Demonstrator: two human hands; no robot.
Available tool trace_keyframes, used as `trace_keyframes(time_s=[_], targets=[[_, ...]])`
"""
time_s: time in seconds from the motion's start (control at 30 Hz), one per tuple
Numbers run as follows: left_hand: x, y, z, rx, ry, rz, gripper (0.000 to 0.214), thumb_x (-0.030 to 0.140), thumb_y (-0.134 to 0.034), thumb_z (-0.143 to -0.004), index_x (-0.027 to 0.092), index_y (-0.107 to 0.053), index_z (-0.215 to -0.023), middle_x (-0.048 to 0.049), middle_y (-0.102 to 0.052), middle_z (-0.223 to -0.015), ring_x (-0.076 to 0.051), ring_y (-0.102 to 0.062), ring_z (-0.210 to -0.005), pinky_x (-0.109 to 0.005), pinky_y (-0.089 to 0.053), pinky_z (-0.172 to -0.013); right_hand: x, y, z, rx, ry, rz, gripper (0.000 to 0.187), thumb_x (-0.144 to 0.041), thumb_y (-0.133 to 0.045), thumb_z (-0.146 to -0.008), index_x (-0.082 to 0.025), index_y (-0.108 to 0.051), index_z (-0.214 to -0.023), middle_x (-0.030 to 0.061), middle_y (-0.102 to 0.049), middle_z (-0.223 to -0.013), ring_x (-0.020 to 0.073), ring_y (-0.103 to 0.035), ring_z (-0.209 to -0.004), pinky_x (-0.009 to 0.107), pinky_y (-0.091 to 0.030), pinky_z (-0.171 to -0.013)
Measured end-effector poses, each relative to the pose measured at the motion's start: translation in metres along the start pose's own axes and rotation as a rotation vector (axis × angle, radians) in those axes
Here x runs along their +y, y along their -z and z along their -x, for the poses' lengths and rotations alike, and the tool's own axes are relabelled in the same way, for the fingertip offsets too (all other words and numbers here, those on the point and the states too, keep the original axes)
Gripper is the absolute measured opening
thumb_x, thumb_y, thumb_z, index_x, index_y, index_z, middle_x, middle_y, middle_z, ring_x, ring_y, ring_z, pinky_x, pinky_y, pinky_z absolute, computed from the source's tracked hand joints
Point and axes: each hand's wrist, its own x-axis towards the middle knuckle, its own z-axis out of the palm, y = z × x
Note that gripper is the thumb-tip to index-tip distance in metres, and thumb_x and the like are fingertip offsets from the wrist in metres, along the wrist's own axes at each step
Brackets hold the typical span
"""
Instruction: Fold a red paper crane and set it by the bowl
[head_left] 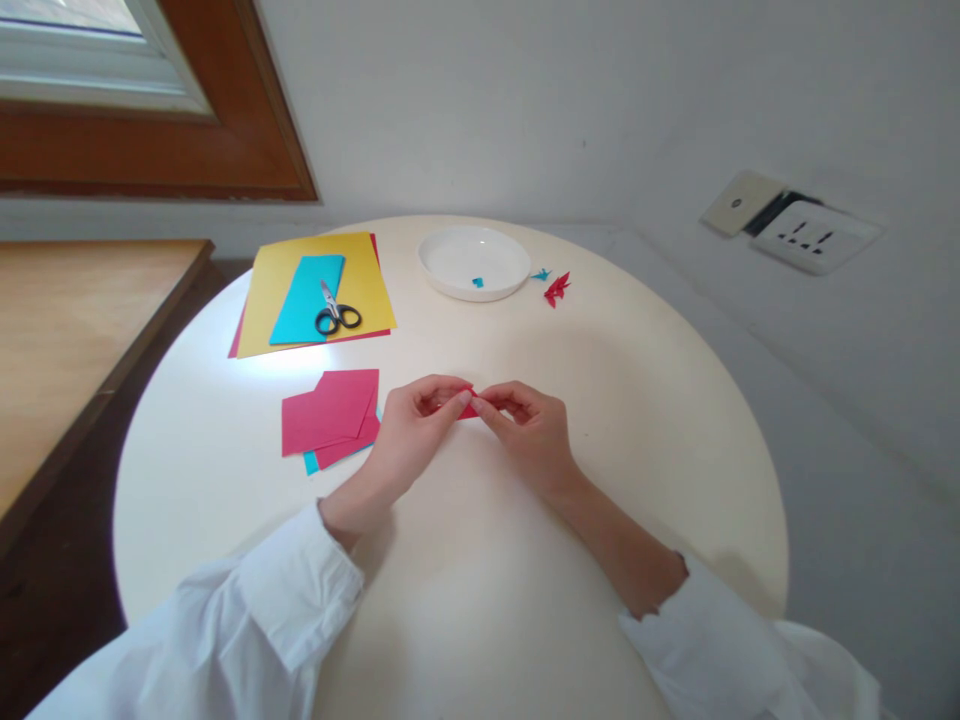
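Observation:
Between my two hands, above the middle of the table, is a small red piece of folded paper (468, 409). My left hand (420, 415) pinches its left side with thumb and fingers. From the right, my right hand (529, 425) pinches the same piece, the thumbs almost meeting. Fingers cover most of the paper, so its full shape is hidden. Just left of my left hand lie several loose red paper squares (326, 415), overlapping, with blue paper (311, 463) showing beneath them.
A white round table (645, 400) holds everything. Scissors (337, 316) rest on blue paper (300, 300) over yellow sheets (262, 290). At the back stand a white dish (442, 278) with a blue scrap (478, 283), a blue paper crane (541, 275) and red folded paper cranes (557, 290).

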Motion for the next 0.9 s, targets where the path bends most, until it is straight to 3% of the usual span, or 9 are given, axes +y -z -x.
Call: trace_keyframes(time_s=[0.4,0.57,0.9], targets=[[-0.0031,0.0013,-0.001,0.03,-0.024,0.02,0.011,0.027,-0.068,-0.067,0.016,-0.066,-0.069,-0.0011,-0.067,-0.069,-0.014,-0.061,-0.068,-0.027,-0.047,-0.067,0.0039,-0.0012,-0.001,-0.045,-0.108,-0.119,0.018,-0.029,-0.073,-0.065,-0.019,-0.064,-0.077,0.0017,-0.068,-0.076,0.0145,-0.063,-0.07,0.028,-0.051,-0.068],[-0.0027,0.002,-0.001,0.061,-0.041,-0.004,0.012,0.028,-0.067,-0.068,0.016,-0.066,-0.071,-0.0021,-0.068,-0.071,-0.015,-0.061,-0.069,-0.027,-0.047,-0.066,0.0034,-0.0016,-0.0007,-0.107,-0.154,-0.123,0.016,-0.03,-0.072,-0.065,-0.018,-0.066,-0.074,0.0015,-0.068,-0.072,0.0136,-0.061,-0.066,0.027,-0.049,-0.064],[-0.0016,0.0021,0.0002,0.084,-0.032,0.019,0.012,0.027,-0.069,-0.067,0.016,-0.068,-0.071,-0.0031,-0.07,-0.072,-0.015,-0.063,-0.069,-0.026,-0.049,-0.065,0.0011,-0.0018,-0.0031,-0.065,-0.18,-0.116,0.015,-0.03,-0.073,-0.06,-0.018,-0.064,-0.065,-0.0008,-0.066,-0.063,0.0133,-0.058,-0.061,0.027,-0.047,-0.061]])
